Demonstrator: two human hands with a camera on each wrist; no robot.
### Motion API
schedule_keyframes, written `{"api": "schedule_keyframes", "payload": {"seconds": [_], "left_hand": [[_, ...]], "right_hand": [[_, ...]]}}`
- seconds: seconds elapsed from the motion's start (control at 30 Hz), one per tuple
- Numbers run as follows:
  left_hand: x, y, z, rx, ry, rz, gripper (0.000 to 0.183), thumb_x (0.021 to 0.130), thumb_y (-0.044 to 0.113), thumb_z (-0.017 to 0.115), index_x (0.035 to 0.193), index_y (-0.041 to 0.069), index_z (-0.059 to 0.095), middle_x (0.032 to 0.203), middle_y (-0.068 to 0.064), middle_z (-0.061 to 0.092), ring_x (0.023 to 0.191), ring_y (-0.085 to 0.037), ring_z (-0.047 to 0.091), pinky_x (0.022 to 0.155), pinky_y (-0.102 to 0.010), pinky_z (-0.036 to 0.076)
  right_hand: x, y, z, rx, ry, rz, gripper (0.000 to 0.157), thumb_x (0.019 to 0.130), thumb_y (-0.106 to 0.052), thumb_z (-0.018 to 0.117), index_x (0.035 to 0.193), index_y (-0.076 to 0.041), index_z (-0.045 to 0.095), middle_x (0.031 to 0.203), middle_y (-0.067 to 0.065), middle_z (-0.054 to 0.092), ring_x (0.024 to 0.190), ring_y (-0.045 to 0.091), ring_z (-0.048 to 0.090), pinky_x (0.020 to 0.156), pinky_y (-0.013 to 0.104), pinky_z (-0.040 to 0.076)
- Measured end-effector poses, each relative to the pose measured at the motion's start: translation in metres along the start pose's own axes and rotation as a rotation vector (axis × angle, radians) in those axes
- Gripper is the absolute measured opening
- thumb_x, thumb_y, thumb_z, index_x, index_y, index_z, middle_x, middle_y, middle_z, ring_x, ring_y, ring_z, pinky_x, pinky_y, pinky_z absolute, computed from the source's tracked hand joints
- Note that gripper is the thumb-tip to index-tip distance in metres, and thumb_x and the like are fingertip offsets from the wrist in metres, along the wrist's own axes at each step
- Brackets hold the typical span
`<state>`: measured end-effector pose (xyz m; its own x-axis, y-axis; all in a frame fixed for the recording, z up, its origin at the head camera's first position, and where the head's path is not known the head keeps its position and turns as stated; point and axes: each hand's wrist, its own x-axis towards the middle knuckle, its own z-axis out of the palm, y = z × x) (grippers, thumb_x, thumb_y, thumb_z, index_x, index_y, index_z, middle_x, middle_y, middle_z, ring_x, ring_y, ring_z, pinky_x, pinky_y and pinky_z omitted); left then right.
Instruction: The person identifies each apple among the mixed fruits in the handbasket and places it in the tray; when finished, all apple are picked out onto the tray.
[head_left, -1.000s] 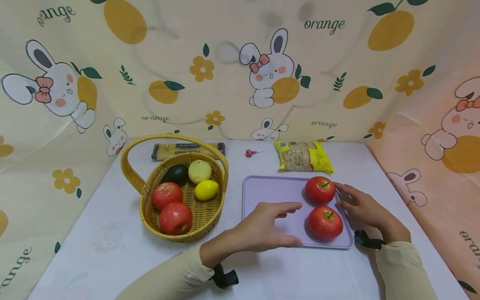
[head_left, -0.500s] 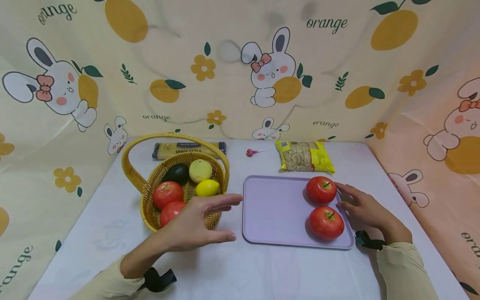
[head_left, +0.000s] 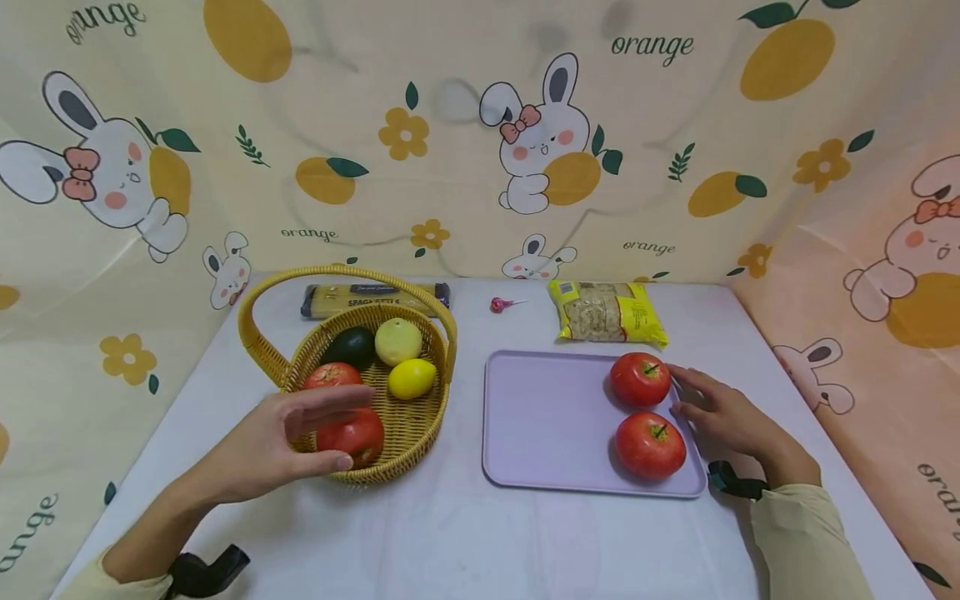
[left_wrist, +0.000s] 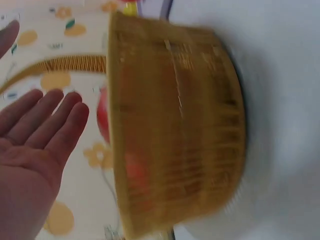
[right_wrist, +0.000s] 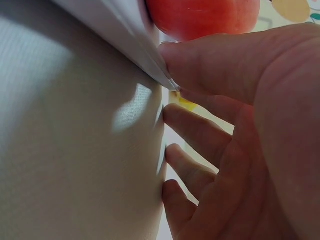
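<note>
One left hand: it was raised beside the wicker basket, and in the head view it covered a part of the rim.
Left fingers: they were straight and lay close together, with the thumb well apart from them; the left wrist view, rather blurred, showed a gap between them and the basket.
Basket place: it stood upright on the left half of the white table, with its handle arched above.
Basket fruit: a front red fruit was near the left hand, a rear red fruit lay just behind; farther were a dark avocado, a pale round fruit and a lemon.
Right hand: it rested at the right edge of the lilac tray.
Right fingers: they were loosely bent and spread; whether the index finger touched the far red apple could not be told.
Tray fruit: the far red apple and the near red apple were both on the right end.
Table back: a spaghetti packet, a lollipop and a yellow bag lay there in a row.
</note>
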<state>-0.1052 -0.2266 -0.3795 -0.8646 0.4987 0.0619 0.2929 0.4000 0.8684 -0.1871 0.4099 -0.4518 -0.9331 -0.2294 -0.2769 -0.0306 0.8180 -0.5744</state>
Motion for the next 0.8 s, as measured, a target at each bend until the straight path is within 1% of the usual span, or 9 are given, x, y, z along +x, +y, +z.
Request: {"api": "schedule_keyframes", "payload": {"seconds": [0.17, 0.2, 0.27, 0.33, 0.4, 0.53, 0.6, 0.67, 0.8], "left_hand": [[-0.010, -0.011, -0.015, 0.091, 0.040, -0.030, 0.062, 0.096, 0.018, 0.087, 0.153, 0.013, 0.063, 0.151, -0.011, 0.068, 0.134, -0.028, 0.069, 0.106, -0.022, 0.057], [-0.012, -0.012, -0.017, 0.113, 0.048, -0.040, 0.063, 0.096, 0.020, 0.087, 0.153, 0.013, 0.064, 0.151, -0.010, 0.069, 0.134, -0.028, 0.070, 0.106, -0.022, 0.057], [-0.015, -0.014, -0.019, 0.159, 0.056, -0.053, 0.063, 0.095, 0.023, 0.088, 0.152, 0.014, 0.065, 0.149, -0.009, 0.070, 0.133, -0.029, 0.070, 0.106, -0.026, 0.059], [-0.016, -0.015, -0.019, 0.201, 0.049, -0.054, 0.063, 0.093, 0.026, 0.090, 0.151, 0.016, 0.066, 0.147, -0.008, 0.071, 0.132, -0.032, 0.070, 0.104, -0.033, 0.063], [-0.016, -0.016, -0.016, 0.250, 0.038, -0.038, 0.063, 0.092, 0.030, 0.091, 0.149, 0.019, 0.068, 0.144, -0.007, 0.072, 0.127, -0.033, 0.070, 0.099, -0.038, 0.065], [-0.011, -0.016, -0.010, 0.348, 0.025, 0.023, 0.066, 0.087, 0.034, 0.095, 0.147, 0.022, 0.069, 0.141, -0.004, 0.073, 0.124, -0.029, 0.067, 0.094, -0.039, 0.066], [-0.008, -0.016, -0.007, 0.386, 0.014, 0.045, 0.067, 0.087, 0.032, 0.096, 0.148, 0.022, 0.069, 0.142, -0.002, 0.073, 0.125, -0.029, 0.067, 0.097, -0.042, 0.065], [-0.004, -0.016, -0.005, 0.414, -0.002, 0.051, 0.067, 0.088, 0.029, 0.095, 0.149, 0.021, 0.068, 0.144, 0.000, 0.072, 0.127, -0.029, 0.067, 0.101, -0.049, 0.064], [0.005, -0.013, -0.001, 0.442, -0.049, 0.018, 0.067, 0.090, 0.027, 0.093, 0.151, 0.019, 0.066, 0.144, -0.002, 0.072, 0.127, -0.031, 0.067, 0.104, -0.060, 0.061]], "right_hand": [[0.001, 0.001, 0.000, -0.007, 0.004, -0.009, 0.086, 0.106, -0.038, 0.072, 0.175, -0.015, 0.026, 0.173, 0.035, 0.029, 0.153, 0.069, 0.028, 0.105, 0.084, 0.044], [0.001, 0.002, 0.000, -0.007, 0.004, -0.011, 0.086, 0.106, -0.039, 0.072, 0.175, -0.015, 0.026, 0.173, 0.035, 0.029, 0.153, 0.069, 0.028, 0.105, 0.084, 0.045], [0.001, 0.003, 0.000, -0.004, 0.004, -0.014, 0.087, 0.106, -0.039, 0.072, 0.175, -0.015, 0.026, 0.173, 0.035, 0.029, 0.153, 0.069, 0.028, 0.105, 0.083, 0.045], [0.000, 0.003, 0.000, -0.003, 0.006, -0.019, 0.087, 0.105, -0.039, 0.072, 0.175, -0.015, 0.026, 0.173, 0.034, 0.030, 0.153, 0.069, 0.028, 0.105, 0.083, 0.046], [0.000, 0.004, 0.000, -0.003, 0.008, -0.021, 0.087, 0.106, -0.039, 0.072, 0.175, -0.015, 0.026, 0.173, 0.034, 0.030, 0.153, 0.068, 0.029, 0.105, 0.083, 0.046], [-0.001, 0.003, -0.001, 0.001, 0.008, -0.019, 0.086, 0.106, -0.039, 0.072, 0.175, -0.016, 0.026, 0.173, 0.034, 0.030, 0.153, 0.069, 0.028, 0.105, 0.083, 0.046], [-0.002, 0.002, -0.001, 0.007, 0.007, -0.017, 0.086, 0.106, -0.039, 0.072, 0.175, -0.015, 0.026, 0.173, 0.034, 0.029, 0.153, 0.069, 0.028, 0.105, 0.083, 0.046], [-0.002, 0.001, -0.001, 0.008, 0.006, -0.017, 0.086, 0.106, -0.038, 0.072, 0.175, -0.015, 0.026, 0.173, 0.035, 0.029, 0.153, 0.069, 0.028, 0.104, 0.083, 0.046], [-0.002, 0.001, 0.000, 0.002, 0.010, -0.020, 0.085, 0.106, -0.038, 0.072, 0.175, -0.015, 0.027, 0.173, 0.035, 0.030, 0.153, 0.069, 0.028, 0.104, 0.083, 0.046]]}}
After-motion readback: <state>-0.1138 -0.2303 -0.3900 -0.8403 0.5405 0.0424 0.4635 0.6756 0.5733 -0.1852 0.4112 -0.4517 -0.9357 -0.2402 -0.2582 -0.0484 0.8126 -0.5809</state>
